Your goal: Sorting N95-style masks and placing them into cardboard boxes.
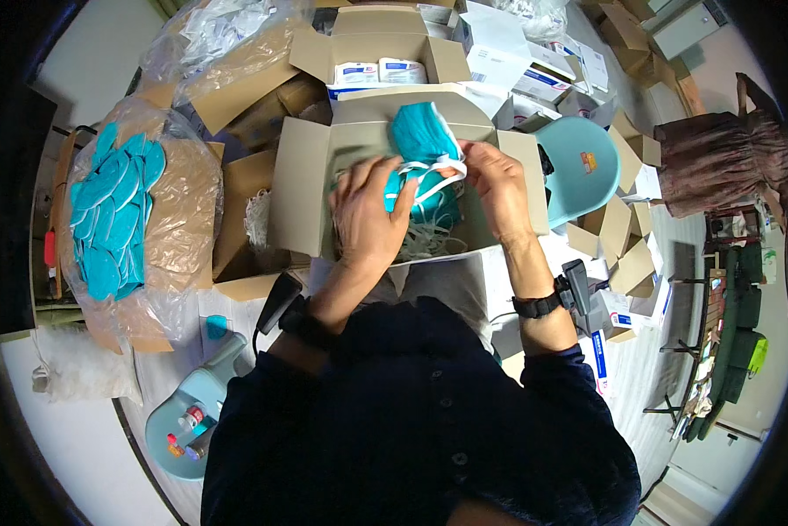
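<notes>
A teal face mask (422,131) with white elastic straps (442,167) is up between my hands, over an open cardboard box (299,188). My left hand (368,206) is closed at the mask's left side, thumb and fingers against the teal fabric. With fingertips pinched together, my right hand (497,180) grips the white strap at the mask's right edge. Lower in the box lie more teal fabric (438,210) and a tangle of white elastic straps (425,244). My left hand partly hides the held mask.
Left of the box, many teal mask pieces (113,219) lie on plastic over a brown carton (179,210). An open carton with white packs (401,70) stands behind. Light-blue plastic stools (578,171) flank me; the left one (170,438) bears bottles. White boxes (543,83) are piled back right.
</notes>
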The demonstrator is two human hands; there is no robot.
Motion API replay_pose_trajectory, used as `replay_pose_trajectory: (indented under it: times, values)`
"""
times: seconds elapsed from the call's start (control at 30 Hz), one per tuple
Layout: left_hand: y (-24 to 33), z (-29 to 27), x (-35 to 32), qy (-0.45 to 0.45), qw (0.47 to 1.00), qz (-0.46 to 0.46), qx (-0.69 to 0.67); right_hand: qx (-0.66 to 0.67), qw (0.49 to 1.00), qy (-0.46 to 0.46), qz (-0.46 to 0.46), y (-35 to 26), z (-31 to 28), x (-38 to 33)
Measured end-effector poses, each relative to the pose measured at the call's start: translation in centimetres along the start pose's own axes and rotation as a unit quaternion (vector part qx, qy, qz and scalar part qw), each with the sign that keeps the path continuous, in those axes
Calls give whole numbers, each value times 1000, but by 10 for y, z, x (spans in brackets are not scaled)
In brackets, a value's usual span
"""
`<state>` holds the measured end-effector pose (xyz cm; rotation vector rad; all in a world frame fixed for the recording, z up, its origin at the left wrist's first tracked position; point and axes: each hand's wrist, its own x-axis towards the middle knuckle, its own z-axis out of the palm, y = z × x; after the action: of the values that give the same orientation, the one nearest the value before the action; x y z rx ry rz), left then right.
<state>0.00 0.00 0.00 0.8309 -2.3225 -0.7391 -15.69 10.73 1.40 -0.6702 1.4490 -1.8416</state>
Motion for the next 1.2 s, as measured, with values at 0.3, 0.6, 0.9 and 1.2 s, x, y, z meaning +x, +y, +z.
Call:
replay_pose_trajectory:
  times: [0.3, 0.6, 0.9, 1.2]
  values:
    - [2, 12, 19, -12, 916, -130, -379, -303, 942, 39, -140, 0, 35, -17]
    - [-4, 29, 17, 26, 876, -101, -472, -325, 936, -16, -136, 2, 38, -16]
    - [-22, 13, 12, 8, 889, -115, -443, -509, 806, 154, -261, -9, -40, 45]
    - [-7, 5, 23, 24, 847, -146, -510, -63, 996, -10, 59, -2, 42, -5]
